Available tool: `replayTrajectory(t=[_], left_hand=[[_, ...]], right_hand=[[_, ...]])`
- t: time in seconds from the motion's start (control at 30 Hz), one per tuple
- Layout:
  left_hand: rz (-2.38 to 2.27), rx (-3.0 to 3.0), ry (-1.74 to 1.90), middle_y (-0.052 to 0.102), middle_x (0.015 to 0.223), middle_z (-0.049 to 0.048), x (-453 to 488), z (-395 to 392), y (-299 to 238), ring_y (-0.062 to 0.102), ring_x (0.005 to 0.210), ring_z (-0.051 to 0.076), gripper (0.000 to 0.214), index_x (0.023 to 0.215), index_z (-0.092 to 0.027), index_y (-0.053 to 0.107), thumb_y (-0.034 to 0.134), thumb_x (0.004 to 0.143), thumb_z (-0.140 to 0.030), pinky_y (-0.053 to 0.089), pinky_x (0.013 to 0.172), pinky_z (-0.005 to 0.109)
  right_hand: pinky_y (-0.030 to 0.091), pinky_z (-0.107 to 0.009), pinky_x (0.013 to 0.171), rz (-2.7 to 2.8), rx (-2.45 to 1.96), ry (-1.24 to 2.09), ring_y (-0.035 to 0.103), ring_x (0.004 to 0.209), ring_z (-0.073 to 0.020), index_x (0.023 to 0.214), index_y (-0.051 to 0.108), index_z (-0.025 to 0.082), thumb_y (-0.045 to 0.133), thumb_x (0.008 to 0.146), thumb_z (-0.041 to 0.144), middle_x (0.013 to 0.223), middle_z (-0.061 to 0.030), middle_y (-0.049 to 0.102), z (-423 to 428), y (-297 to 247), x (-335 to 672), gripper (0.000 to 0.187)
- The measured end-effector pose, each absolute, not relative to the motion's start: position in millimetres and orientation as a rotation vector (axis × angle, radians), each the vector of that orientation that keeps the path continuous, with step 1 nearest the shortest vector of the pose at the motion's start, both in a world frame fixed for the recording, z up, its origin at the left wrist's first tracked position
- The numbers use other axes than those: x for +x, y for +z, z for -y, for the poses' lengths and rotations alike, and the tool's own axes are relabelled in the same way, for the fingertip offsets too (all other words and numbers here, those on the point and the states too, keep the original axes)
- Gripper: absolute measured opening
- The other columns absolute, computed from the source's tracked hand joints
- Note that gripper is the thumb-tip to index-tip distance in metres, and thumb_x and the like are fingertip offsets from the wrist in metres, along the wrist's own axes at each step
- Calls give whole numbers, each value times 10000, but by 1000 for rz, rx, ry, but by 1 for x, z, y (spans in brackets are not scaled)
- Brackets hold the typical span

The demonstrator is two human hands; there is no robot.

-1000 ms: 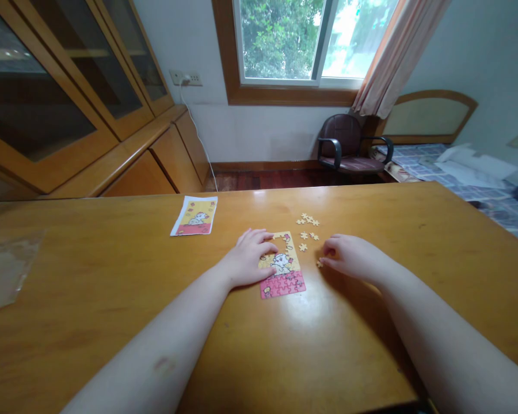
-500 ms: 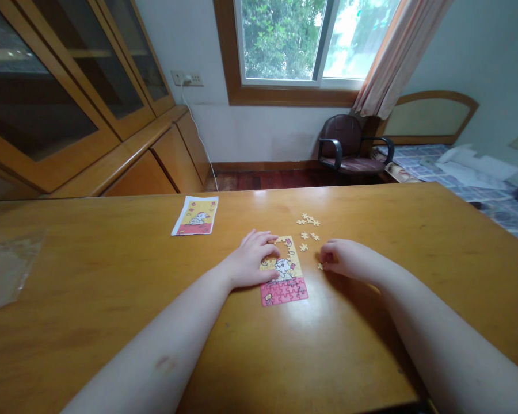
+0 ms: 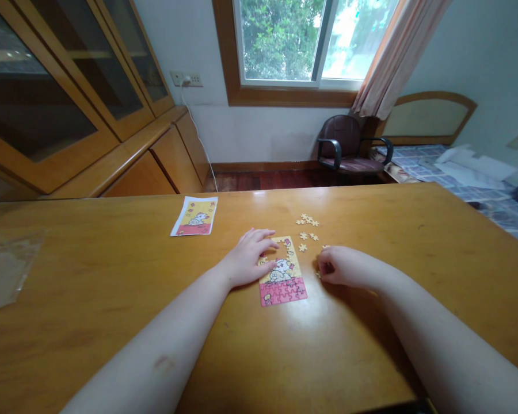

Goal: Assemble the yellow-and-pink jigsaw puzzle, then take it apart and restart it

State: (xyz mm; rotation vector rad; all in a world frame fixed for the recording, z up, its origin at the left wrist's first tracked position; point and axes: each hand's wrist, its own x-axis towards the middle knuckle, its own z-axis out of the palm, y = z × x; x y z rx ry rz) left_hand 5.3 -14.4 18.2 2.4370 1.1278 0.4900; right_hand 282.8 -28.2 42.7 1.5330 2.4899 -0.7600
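Note:
A partly assembled jigsaw puzzle [image 3: 284, 287] lies on the table, pink below and yellow above, with a white cartoon animal and a gap near its top. My left hand [image 3: 251, 259] rests over its left edge, fingers spread. To the right of the puzzle, my right hand [image 3: 339, 264] is pinched down at the tabletop on a small puzzle piece [image 3: 318, 275], which shows just past the fingertips. Another loose piece [image 3: 326, 247] peeks out behind that hand. Several loose pieces [image 3: 307, 219] lie farther back, and a few [image 3: 303, 248] sit between the puzzle and my right hand.
A printed reference picture [image 3: 195, 217] lies at the back left of the wooden table [image 3: 112, 276]. A clear plastic bag [image 3: 8, 270] is at the far left. Beyond the table stand a chair [image 3: 345, 144], a glass-door cabinet [image 3: 69, 86] and a bed [image 3: 449, 172].
My right hand has moved slightly down and toward me, uncovering a loose piece behind it. My left fingers have shifted a little on the puzzle, the thumb moving up.

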Motion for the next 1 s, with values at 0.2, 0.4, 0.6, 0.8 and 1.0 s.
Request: replayTrajectory(t=[0.2, 0.4, 0.6, 0.8, 1.0], left_hand=[[-1129, 2433, 503, 502, 1393, 115, 5, 14, 17, 432, 1315, 295, 314, 1120, -222, 632, 608, 836, -353, 246, 1149, 559], [-1140, 2431, 497, 499, 1399, 111, 5, 14, 17, 427, 1318, 294, 319, 1120, -222, 633, 610, 832, -358, 247, 1150, 552], [-1153, 2434, 484, 490, 1405, 115, 5, 15, 19, 424, 1320, 291, 316, 1120, -216, 634, 598, 838, -355, 251, 1152, 545], [-1141, 2434, 484, 491, 1404, 120, 6, 15, 19, 424, 1321, 289, 314, 1122, -212, 631, 592, 843, -350, 245, 1152, 551], [-1141, 2431, 495, 494, 1400, 115, 5, 15, 18, 426, 1316, 292, 301, 1106, -217, 640, 601, 837, -347, 261, 1143, 551]], right_hand=[[351, -248, 537, -2412, 1646, -745, 573, 632, -166, 740, 694, 215, 648, 673, 259, 761, -34, 692, 27, 40, 284, 92], [338, -239, 532, -2383, 1556, -822, 551, 618, -150, 741, 687, 206, 623, 689, 221, 739, -25, 678, 29, 44, 280, 84], [368, -251, 587, -2471, 1594, -788, 572, 705, -176, 757, 678, 204, 695, 654, 265, 815, -40, 675, 28, 45, 277, 121], [357, -254, 556, -2421, 1622, -803, 561, 650, -169, 731, 683, 203, 652, 681, 238, 764, -42, 666, 27, 41, 279, 68], [357, -237, 556, -2508, 1570, -827, 547, 645, -151, 737, 663, 198, 636, 663, 173, 767, -34, 660, 33, 44, 275, 82]])
